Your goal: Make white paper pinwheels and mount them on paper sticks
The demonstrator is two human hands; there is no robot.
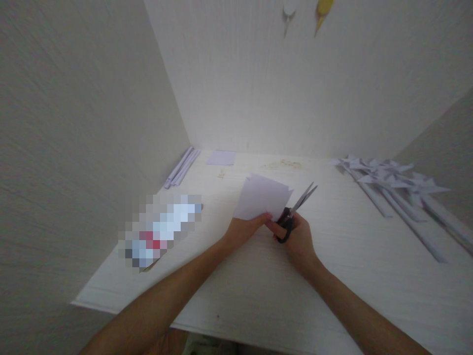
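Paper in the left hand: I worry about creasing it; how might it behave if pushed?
The paper looks thin, so it probably bends easily, though it spreads fairly flat from the left hand. Its mismatched corners suggest layers that may slide.

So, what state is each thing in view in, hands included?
Left hand: closed on the paper's near edge.
Right hand: closed around the scissors' handles.
Paper: held, spread out; cut or not, unclear.
Scissors: blades slightly apart.
Tubes: rolled, lying grouped.
Back sheet: lying flat.
Pinwheels: folded, on sticks, lying down.
Pixelated item: cannot tell.
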